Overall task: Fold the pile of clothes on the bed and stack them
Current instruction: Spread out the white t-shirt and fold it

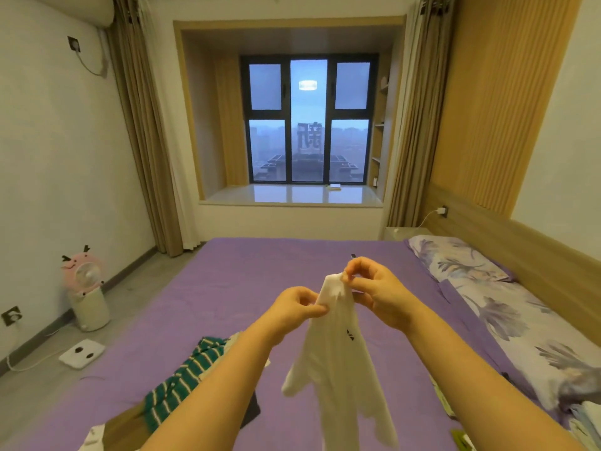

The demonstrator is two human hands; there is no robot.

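1. Two bare forearms reach forward from the bottom of the view over a bed [247, 275] covered with a purple sheet, both hands raised above the mattress.
2. The left hand [294, 309] is turned inward, its fingers [312, 309] curled and pinching the edge of a white garment [338, 353] just below the garment's top.
3. The right hand [374, 288] sits slightly higher and farther forward, wrist bent, its thumb and forefinger pinching the garment's topmost corner while the other fingers curl loosely behind.
4. The white garment hangs down between the two forearms, clear of the sheet at its top, with two narrow ends dangling at the bottom and a small dark mark on its front.
5. A green-and-white striped garment [182, 382] lies crumpled on the bed under the left forearm, beside other clothes near the bottom edge that are partly hidden.
6. More folded cloth [585, 418] shows at the lower right corner, near a floral pillow [461, 258] and floral bedding along the headboard side.
7. Beyond the bed, a dark-framed window [309, 118] looks out on hazy buildings, with beige curtains on both sides.
8. On the floor to the left stand a pink fan [86, 284] and a white scale [81, 353].
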